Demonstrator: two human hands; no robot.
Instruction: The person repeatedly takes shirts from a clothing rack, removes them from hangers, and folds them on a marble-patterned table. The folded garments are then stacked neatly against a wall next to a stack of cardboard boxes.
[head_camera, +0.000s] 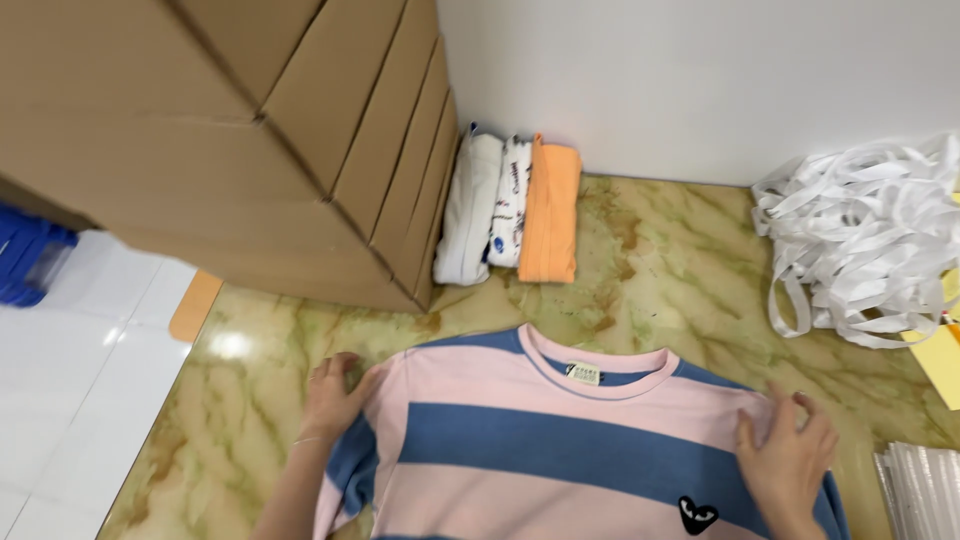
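Head view — striped shirt (560, 440) lies flat under both hands' fingers (345, 385).

Both hands, left hand (335, 398) and right hand (790, 460), flat on the striped T-shirt's (560, 450) shoulders on marbled table (660, 270).

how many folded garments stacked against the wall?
3, side by side between the cardboard boxes and the wall: white garment leftmost, white printed garment in the middle, orange garment rightmost. More may be hidden behind the boxes.

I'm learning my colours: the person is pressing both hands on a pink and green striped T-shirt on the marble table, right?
Not quite: the head view shows the striped T-shirt is pink and blue, not green. The left hand and right hand do press on it on the marble table.
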